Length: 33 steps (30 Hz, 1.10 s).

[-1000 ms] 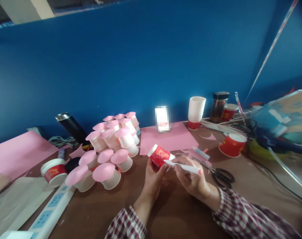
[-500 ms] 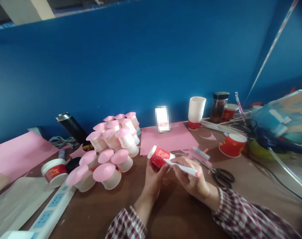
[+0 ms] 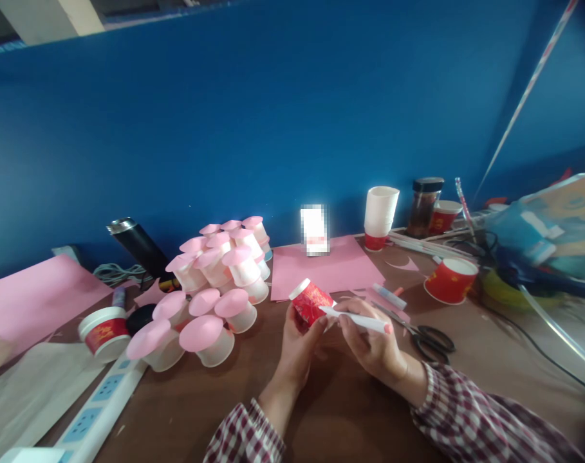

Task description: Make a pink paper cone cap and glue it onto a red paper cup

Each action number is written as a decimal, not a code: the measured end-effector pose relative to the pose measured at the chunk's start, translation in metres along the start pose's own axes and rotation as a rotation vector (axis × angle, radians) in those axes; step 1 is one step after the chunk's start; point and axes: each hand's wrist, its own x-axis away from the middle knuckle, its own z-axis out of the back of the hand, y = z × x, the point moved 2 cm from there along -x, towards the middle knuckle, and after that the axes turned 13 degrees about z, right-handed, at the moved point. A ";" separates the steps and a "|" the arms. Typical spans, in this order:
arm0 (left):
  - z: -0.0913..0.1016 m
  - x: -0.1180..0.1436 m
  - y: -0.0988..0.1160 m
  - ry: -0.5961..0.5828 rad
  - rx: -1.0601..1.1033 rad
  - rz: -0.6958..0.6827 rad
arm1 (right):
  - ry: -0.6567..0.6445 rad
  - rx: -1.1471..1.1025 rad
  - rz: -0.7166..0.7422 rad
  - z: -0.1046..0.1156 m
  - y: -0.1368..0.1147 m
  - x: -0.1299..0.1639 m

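- Brown tabletop (image 3: 331, 411) fills the near view below a deep blue wall (image 3: 273, 116); two checked sleeves come in from the bottom edge.
- Left hand (image 3: 297, 344) grips a small red paper cup (image 3: 312, 301) from below, thumb and fingers curled around its lower part; the cup is lifted clear of the table and tilted, white rim up and to the left, its long axis leaning toward the right hand.
- Right hand (image 3: 372, 347) pinches a white glue stick (image 3: 357, 319) between thumb and fingertips, the other fingers folded in; the stick lies almost level, its tip pointing left and touching the cup's base end, its pink end to the right; the right hand sits just right of the cup, the left directly under it.
- Black-handled scissors (image 3: 425, 341) lie just beyond the right wrist; a second glue stick (image 3: 389, 296) rests on pink paper scraps near them.
- White power strip (image 3: 96, 415) runs along the near left; a white-and-red cup (image 3: 103, 332) stands beside it.
- Pink-topped cups (image 3: 215, 289) are heaped left of the hands, well apart from them.
- Pink paper sheet (image 3: 325, 270) lies behind the held cup; a stack of white cups (image 3: 380, 215), a dark jar (image 3: 423, 206) and another red cup (image 3: 450, 280) stand farther right; a black flask (image 3: 138, 247) leans at far left.
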 end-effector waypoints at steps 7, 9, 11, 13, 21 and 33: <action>0.003 -0.002 -0.002 0.018 -0.004 -0.017 | 0.075 0.017 -0.003 0.004 -0.001 -0.003; 0.003 -0.002 -0.002 0.017 -0.003 -0.020 | 0.073 0.020 0.002 0.003 0.000 -0.002; 0.003 -0.002 -0.002 0.020 -0.007 -0.019 | 0.071 0.020 0.007 0.002 0.001 0.000; 0.003 -0.003 -0.003 0.028 -0.012 -0.018 | 0.068 0.016 0.011 0.001 0.002 0.001; 0.001 -0.002 -0.002 0.042 -0.035 -0.011 | 0.055 -0.003 0.019 0.004 -0.002 -0.004; 0.004 -0.002 -0.004 0.011 -0.088 -0.039 | 0.018 0.034 -0.002 -0.005 0.007 0.009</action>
